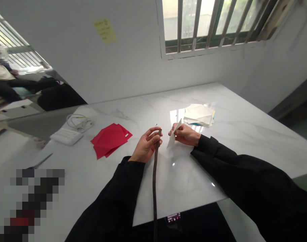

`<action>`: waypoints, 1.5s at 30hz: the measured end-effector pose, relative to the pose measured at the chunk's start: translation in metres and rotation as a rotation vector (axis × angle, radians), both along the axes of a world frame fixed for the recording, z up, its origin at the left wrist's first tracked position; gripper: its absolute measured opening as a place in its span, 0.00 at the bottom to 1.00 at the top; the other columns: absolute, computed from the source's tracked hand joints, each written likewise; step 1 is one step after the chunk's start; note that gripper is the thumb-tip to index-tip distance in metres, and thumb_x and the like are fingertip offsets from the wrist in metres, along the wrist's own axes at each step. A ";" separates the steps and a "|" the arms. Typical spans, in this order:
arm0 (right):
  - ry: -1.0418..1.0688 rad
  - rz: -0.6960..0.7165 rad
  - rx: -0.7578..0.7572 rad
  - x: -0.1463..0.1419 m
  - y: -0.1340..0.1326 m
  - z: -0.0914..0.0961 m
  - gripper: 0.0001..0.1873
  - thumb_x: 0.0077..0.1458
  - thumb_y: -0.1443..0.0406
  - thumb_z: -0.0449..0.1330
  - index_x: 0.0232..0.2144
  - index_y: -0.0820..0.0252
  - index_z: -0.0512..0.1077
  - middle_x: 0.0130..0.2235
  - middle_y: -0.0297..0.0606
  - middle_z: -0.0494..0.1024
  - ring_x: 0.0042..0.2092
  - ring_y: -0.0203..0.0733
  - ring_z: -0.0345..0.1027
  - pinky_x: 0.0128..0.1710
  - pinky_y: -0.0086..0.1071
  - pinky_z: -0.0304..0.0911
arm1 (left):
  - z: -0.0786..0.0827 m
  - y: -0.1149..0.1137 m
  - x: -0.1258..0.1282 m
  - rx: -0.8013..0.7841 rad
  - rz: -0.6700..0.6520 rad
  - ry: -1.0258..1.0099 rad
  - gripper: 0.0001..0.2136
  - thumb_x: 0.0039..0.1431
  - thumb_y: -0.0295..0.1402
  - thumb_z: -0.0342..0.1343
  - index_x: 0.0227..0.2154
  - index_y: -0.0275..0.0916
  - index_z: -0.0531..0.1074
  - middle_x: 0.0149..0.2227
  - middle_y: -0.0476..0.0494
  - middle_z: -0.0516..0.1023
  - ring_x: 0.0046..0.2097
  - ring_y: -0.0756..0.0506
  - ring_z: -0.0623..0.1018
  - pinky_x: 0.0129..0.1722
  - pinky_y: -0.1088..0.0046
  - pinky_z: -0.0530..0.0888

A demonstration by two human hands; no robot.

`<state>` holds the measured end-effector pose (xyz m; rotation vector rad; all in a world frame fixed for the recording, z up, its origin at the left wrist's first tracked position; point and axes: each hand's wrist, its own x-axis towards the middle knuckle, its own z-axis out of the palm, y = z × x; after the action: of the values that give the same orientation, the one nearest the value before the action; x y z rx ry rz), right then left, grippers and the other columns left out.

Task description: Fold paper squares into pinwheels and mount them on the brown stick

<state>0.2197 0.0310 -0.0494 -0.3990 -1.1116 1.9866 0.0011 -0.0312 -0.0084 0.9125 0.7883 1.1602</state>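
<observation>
My left hand is shut around a narrow dark brown strap, which hangs down past the table's near edge. My right hand pinches a pointed piece of white paper between its fingers. The two hands are close together, a small gap apart, above the white marble table. Nearest them on the tabletop lie a pile of white papers beyond my right hand and several red sheets to the left of my left hand.
A white flat box and a white cable lie at the table's left. A metal blade pokes out beside a pixelated patch. A mirror at left reflects a seated person. A barred window is above.
</observation>
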 end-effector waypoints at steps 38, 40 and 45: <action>-0.146 -0.062 -0.054 -0.010 -0.023 0.016 0.24 0.44 0.57 0.82 0.40 0.62 0.83 0.38 0.42 0.86 0.42 0.48 0.81 0.46 0.39 0.78 | -0.016 -0.012 0.019 -0.059 0.024 0.000 0.22 0.49 0.46 0.80 0.41 0.42 0.79 0.38 0.45 0.83 0.34 0.46 0.78 0.32 0.72 0.73; -0.146 -0.086 -0.057 -0.013 -0.023 0.016 0.25 0.44 0.56 0.82 0.41 0.62 0.82 0.40 0.42 0.86 0.43 0.47 0.81 0.47 0.39 0.78 | -0.018 -0.010 0.021 -0.046 0.054 -0.005 0.22 0.50 0.46 0.80 0.41 0.41 0.78 0.39 0.44 0.84 0.37 0.44 0.81 0.35 0.71 0.75; -0.137 -0.162 -0.062 -0.022 -0.024 0.015 0.26 0.42 0.55 0.83 0.41 0.62 0.82 0.42 0.43 0.86 0.44 0.45 0.80 0.47 0.37 0.78 | -0.018 -0.005 0.023 -0.008 0.127 0.002 0.23 0.46 0.40 0.81 0.42 0.39 0.78 0.39 0.43 0.84 0.43 0.41 0.83 0.38 0.70 0.78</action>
<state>0.1976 0.0070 -0.0342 -0.6456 -1.0683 1.8768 0.0243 -0.0365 -0.0265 0.8671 0.8622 1.2661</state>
